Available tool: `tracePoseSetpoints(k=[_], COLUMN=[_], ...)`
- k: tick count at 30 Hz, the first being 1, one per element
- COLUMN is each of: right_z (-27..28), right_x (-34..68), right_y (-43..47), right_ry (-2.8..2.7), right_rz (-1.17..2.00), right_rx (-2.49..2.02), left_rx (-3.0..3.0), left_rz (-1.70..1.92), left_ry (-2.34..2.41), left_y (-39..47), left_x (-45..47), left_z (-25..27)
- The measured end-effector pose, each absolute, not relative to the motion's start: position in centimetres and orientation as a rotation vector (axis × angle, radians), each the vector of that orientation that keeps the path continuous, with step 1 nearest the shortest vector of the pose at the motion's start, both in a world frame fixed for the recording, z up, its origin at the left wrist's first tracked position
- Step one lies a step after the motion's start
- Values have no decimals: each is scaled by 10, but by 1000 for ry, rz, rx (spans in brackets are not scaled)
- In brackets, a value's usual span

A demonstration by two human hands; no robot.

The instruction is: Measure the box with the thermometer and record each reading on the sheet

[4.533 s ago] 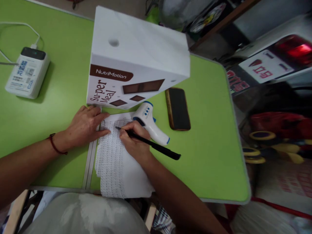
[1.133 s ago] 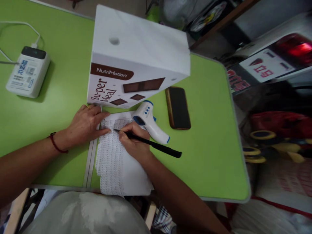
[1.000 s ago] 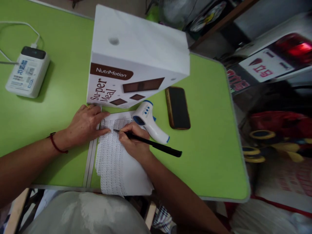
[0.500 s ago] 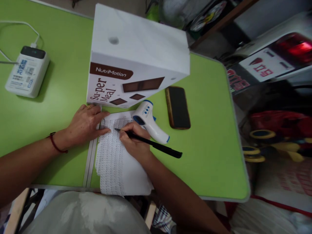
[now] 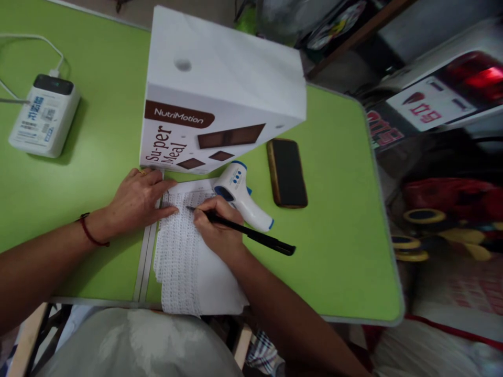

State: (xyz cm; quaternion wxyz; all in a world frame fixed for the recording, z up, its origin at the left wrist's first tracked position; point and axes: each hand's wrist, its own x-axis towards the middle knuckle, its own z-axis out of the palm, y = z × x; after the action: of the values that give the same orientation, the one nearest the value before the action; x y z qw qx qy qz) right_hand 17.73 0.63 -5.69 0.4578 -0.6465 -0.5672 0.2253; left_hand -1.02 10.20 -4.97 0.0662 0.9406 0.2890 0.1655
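My right hand (image 5: 218,225) is closed around a black pen (image 5: 261,238), its tip at the upper part of a sheet of paper (image 5: 220,285). Rows of small handwriting cover the left side of the sheet, and the lower right is blank. More paper edges show under it at the left. My left hand (image 5: 137,201) lies flat with fingers apart, its thumb and a fingertip on the sheet's upper left edge. Just beyond the right hand lies a white and blue infrared thermometer (image 5: 245,201), overlapping the paper's upper right part.
A tall white box (image 5: 223,94) stands behind the paper. To its right lies a dark phone (image 5: 288,173) in a brown-edged case. A white power bank (image 5: 45,118) with cables sits at the left of the green table (image 5: 338,251). A metal seam runs beside the paper.
The right hand and pen have shifted very slightly to the right along the writing. My left hand, the paper and the other things stay where they were.
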Motion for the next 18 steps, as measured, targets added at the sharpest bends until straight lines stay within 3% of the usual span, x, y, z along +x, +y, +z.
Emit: tracePoseSetpoints(k=[11, 18], right_z=[-59, -56], right_x=[179, 198], right_y=[4, 7], right_ry=[-1423, -1731], right_rz=[519, 61], right_rx=[-1636, -1365], left_rx=[2835, 2815], left_rz=[481, 549], left_ry=[879, 849], left_y=[102, 103], left_x=[-11, -11], left_z=[-50, -54])
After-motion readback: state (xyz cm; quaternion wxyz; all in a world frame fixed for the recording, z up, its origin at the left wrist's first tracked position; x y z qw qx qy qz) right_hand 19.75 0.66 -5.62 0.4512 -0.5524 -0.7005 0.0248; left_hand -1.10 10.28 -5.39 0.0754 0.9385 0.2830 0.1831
